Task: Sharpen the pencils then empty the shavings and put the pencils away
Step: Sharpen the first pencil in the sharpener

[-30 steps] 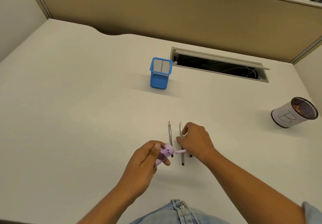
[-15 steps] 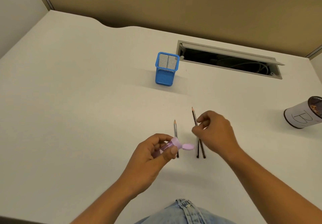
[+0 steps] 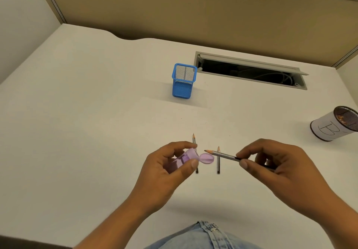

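My left hand (image 3: 164, 169) grips a small purple sharpener (image 3: 186, 157) with its round lid flipped open toward the right. In my right hand (image 3: 275, 167) is a grey pencil (image 3: 222, 154), held above the desk with its tip pointing left at the sharpener, a short gap between them. Two more pencils lie on the white desk: one (image 3: 194, 141) partly hidden behind my left fingers, the other (image 3: 218, 163) just right of the open lid. A blue mesh pencil cup (image 3: 184, 81) stands farther back.
A white-wrapped mesh bin (image 3: 331, 126) marked "B" sits at the right edge with shavings inside. An open cable slot (image 3: 249, 70) runs along the back of the desk, in front of a tan partition wall (image 3: 193, 8).
My right hand has picked one pencil off the desk and turned its tip left toward the sharpener. My left hand kept hold of the sharpener with its lid open.
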A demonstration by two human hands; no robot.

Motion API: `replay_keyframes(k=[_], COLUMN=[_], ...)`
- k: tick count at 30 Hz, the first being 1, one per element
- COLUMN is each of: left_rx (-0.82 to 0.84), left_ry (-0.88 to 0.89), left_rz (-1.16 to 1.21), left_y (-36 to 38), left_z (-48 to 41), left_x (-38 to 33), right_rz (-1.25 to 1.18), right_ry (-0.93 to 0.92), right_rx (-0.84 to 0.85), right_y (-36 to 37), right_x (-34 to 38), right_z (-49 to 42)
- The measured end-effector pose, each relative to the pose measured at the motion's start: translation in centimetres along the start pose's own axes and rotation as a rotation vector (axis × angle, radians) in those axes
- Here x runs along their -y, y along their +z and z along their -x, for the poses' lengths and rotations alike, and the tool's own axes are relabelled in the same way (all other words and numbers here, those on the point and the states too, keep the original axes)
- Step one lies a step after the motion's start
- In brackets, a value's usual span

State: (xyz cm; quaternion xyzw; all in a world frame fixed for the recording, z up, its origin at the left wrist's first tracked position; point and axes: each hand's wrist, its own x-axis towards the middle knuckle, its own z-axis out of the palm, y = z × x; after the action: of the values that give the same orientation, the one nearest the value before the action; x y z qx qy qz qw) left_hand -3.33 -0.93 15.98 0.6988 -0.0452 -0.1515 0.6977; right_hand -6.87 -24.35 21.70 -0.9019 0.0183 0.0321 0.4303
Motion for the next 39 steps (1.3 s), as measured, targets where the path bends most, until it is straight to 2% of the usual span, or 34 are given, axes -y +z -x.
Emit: replay_keyframes(k=[12, 20, 25, 27, 29, 31, 34, 36, 37, 39], left_rx=[-0.008, 0.155, 0.174, 0.169, 0.130, 0.095, 0.110, 0.154, 0.173, 0.189], left_ry=[0.127, 0.176, 0.116, 0.174, 0.319, 0.478, 0.629, 0.673, 0.672, 0.597], left_rz=[-0.124, -0.299, -0.240, -0.241, -0.328, -0.451, -0.591, -0.635, -0.643, -0.617], left_y=[-0.4, -0.7, -0.9, -0.7, -0.5, -0.5, -0.6, -0.6, -0.6, -0.4], left_z=[2.1, 2.4, 2.5, 2.7, 2.9, 2.8, 2.6, 2.5, 2.5, 2.5], left_x=[-0.8, -1.8, -2.3, -2.7, -2.9, -3.1, -2.6, -2.2, -2.1, -2.2], right_rz=[0.170, 0.288, 0.495, 0.556, 0.530, 0.461, 0.174, -0.038, -0.083, -0.044], right_ry=[-0.223, -0.405, -0.650, -0.691, -0.647, -0.507, -0.064, 0.175, 0.235, 0.230], right_rx=[0.050, 0.146, 0.010, -0.045, -0.036, -0.007, 0.167, 0.298, 0.344, 0.371], right_y=[-0.3, -0.3, -0.5, -0.4, -0.3, 0.1, 0.8, 1.0, 1.0, 0.7], right_x=[2.3, 2.6, 2.5, 2.7, 3.1, 3.4, 3.6, 3.1, 3.0, 2.9], right_z=[1.4, 1.6, 1.6, 1.5, 1.5, 1.7, 1.8, 1.4, 1.1, 1.0])
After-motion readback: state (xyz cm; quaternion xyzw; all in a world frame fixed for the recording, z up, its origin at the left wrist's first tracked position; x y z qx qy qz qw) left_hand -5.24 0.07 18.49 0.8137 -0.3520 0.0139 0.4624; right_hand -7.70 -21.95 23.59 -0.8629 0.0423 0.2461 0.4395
